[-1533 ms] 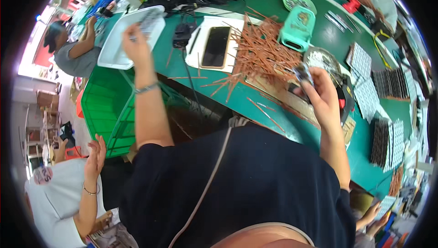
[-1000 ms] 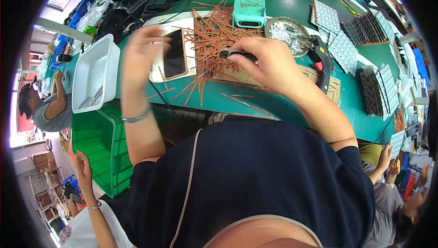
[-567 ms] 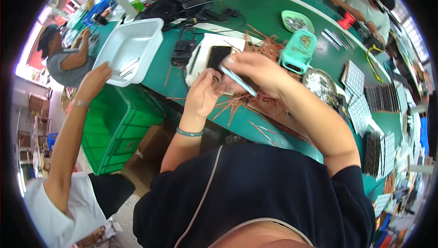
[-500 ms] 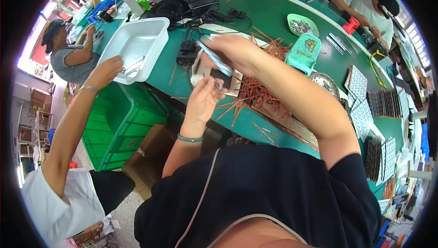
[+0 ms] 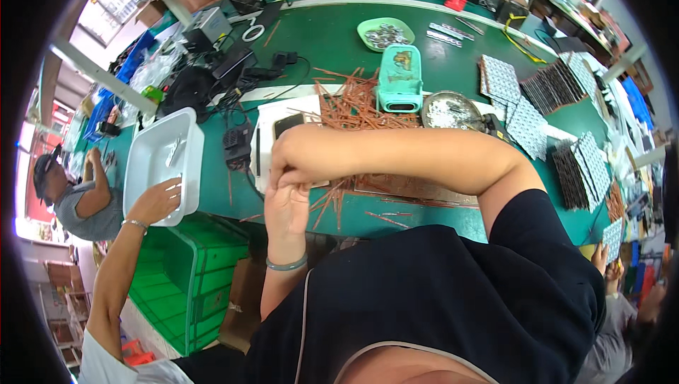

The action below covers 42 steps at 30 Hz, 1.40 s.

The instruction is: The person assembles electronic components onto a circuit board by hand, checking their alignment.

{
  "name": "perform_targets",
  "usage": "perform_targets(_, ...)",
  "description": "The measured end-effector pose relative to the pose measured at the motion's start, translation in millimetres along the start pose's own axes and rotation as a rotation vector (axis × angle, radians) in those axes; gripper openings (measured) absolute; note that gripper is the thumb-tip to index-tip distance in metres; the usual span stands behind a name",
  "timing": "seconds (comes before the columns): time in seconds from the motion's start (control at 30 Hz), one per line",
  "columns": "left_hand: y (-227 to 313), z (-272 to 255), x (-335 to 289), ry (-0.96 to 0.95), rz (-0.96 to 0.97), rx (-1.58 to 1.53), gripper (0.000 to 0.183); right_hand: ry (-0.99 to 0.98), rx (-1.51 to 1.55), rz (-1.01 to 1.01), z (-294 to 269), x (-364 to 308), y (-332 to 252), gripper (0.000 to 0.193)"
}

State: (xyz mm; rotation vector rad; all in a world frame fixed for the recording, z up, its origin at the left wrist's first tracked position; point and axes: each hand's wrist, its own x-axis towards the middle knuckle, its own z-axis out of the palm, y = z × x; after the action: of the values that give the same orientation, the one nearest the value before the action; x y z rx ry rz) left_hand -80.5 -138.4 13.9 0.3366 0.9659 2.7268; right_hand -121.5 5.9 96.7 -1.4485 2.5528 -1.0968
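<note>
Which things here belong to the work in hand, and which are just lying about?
Likely in use:
left hand and right hand, touching; anything held is hidden
brown strips
small shiny pieces
white tub

Likely just lying about:
phone
black box
grey box

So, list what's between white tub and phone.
From tub to phone, in the head view: a black box on the table, then a thin black stick on the white pad.

Right hand [image 5: 308,154] just above the raised left hand [image 5: 287,214], right elbow [image 5: 520,170] sharply bent outward.
</note>
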Motion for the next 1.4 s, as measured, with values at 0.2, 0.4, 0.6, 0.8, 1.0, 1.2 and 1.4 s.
perform_targets(0.2, -15.5, 37.8, 10.3, -0.031, -0.201, -0.124, 0.036, 0.433, -0.038, 0.168, -94.3, -39.1, 55.3, 0.012)
perform_targets(0.4, -34.0, 30.3, 0.4, -0.065, -0.332, 0.104, 0.028, 1.041, 0.268, 0.613, -210.8, -88.0, 247.8, 0.037)
perform_targets(0.6, -25.2, 21.1, 5.9, 0.028, -0.277, 0.212, 0.025, 0.843, -0.161, 0.913, -229.2, -109.6, 196.7, 0.053)
perform_targets(0.8, -26.0, 8.2, 3.7, 0.089, -0.239, 0.196, 0.019, 0.651, -0.444, 0.937, -241.2, -277.8, 85.1, 0.038)
perform_targets(1.0, -46.2, 27.7, 1.3, 0.007, -0.346, 0.17, 0.018, 0.343, -0.768, 1.509, -140.1, -391.6, 60.7, 0.086)
perform_targets(1.2, -50.1, 49.0, -14.8, -0.082, -0.383, 0.196, 0.017, 0.257, -0.597, 1.643, -105.2, -408.2, 58.2, 0.102)
perform_targets(1.4, -48.5, 46.5, -23.4, -0.063, -0.357, 0.234, 0.019, 0.383, -0.747, 1.415, -101.6, -407.5, 32.2, 0.094)
